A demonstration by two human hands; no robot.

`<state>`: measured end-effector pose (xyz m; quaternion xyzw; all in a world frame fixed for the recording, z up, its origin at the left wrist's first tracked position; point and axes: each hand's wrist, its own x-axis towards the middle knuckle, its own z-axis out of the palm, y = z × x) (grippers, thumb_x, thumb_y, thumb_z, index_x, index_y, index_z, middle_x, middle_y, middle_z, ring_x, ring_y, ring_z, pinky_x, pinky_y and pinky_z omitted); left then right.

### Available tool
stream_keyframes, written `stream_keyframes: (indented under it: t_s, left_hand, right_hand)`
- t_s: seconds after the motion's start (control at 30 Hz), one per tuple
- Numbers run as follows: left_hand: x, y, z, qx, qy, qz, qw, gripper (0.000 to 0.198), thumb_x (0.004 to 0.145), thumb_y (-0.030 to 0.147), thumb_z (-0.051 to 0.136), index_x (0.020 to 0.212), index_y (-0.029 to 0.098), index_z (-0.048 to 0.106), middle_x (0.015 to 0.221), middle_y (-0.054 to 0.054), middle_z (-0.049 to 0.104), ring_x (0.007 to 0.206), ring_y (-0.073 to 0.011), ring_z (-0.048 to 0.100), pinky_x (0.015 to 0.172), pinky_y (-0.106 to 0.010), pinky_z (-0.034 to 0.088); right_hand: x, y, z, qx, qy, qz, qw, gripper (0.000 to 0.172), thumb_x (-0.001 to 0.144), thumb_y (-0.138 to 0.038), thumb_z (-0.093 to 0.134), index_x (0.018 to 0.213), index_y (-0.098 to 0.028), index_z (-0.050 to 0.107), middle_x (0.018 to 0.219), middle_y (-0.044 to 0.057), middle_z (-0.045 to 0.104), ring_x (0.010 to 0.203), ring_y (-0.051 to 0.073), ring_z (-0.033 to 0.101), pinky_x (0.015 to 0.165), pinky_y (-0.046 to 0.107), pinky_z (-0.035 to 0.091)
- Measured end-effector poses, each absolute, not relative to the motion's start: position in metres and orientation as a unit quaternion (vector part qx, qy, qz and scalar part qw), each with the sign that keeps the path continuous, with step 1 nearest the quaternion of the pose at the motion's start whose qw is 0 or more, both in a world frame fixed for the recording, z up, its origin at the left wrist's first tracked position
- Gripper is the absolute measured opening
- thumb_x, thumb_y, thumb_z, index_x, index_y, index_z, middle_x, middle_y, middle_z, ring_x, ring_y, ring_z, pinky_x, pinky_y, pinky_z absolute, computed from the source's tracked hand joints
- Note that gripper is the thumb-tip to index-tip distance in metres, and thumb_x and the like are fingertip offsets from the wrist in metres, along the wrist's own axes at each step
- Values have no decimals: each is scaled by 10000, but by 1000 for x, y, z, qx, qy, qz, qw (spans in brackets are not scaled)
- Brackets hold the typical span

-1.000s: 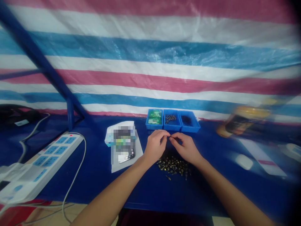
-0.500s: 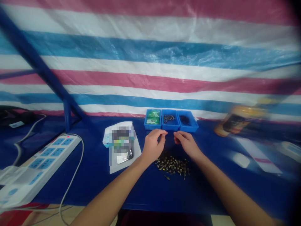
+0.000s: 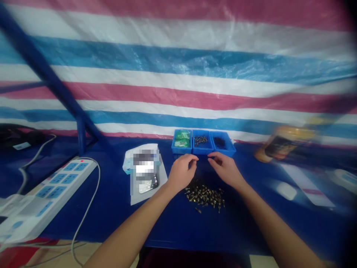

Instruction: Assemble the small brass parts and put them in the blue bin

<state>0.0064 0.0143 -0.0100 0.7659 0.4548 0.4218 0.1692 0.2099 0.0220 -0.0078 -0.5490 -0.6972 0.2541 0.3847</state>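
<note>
Three blue bins stand side by side at the back: the left bin (image 3: pixel 182 150) has green-and-white packets, the middle bin (image 3: pixel 202 150) small metal parts, the right bin (image 3: pixel 227 152) dark small pieces. A pile of brass-coloured metal parts (image 3: pixel 205 195) lies on the blue table (image 3: pixel 200 230). Above the pile's left side is my left hand (image 3: pixel 182 169), its fingers curled together; anything between the fingertips is too small to make out. My right hand (image 3: pixel 224 167) hovers at the pile's upper right, thumb and forefinger apart, with nothing visible between them.
A white power strip (image 3: pixel 60 186) with a cable lies at the left. A phone (image 3: pixel 150 184) rests on a white sheet beside a packet (image 3: pixel 128 160). To the right are a blurred orange-labelled jar (image 3: pixel 281 143), a white case (image 3: pixel 287 190) and a white strip (image 3: pixel 304 182).
My right hand has shifted slightly right, and its thumb and forefinger have parted. My left hand has barely moved.
</note>
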Motion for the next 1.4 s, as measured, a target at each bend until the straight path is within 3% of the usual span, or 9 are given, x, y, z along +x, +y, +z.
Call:
stream_keyframes:
  t_s: [0.13,0.57,0.73,0.93,1.4]
  left_hand:
    - [5,16,-14,769,479,391,162,211,870,118,523,962,244,666,942,-4,687,884,-183,637,807,-314,497]
    - [4,13,-11,783,502,332,159,192,884,185,503,972,251,661,929,-11,672,868,-190,617,753,-310,477]
    - [2,10,-13,807,524,238,130,170,859,238,538,967,251,669,961,-23,658,943,-221,603,808,-339,472]
    - [1,12,-16,825,507,210,135,204,885,222,488,993,250,659,1000,-27,635,944,-208,611,812,-331,478]
    - [2,14,-21,837,505,188,93,172,932,297,498,897,231,653,947,-30,615,914,-214,590,768,-330,468]
  right_hand:
    - [219,24,-8,-575,-720,167,351,196,877,-350,551,940,-239,700,691,2,655,609,183,595,628,316,426]
    - [250,43,-8,-647,-645,79,400,230,864,-362,566,969,-212,706,810,26,716,663,184,630,690,311,450]
    - [239,32,-6,-570,-737,143,335,268,898,-408,548,1001,-211,698,690,6,664,616,167,595,624,284,433]
    - [209,13,-4,-448,-857,180,181,246,858,-434,641,991,-241,714,851,32,673,742,178,611,688,292,442]
    - [203,13,-13,-391,-876,210,188,146,923,-259,585,940,-247,729,930,31,673,851,173,629,794,288,465]
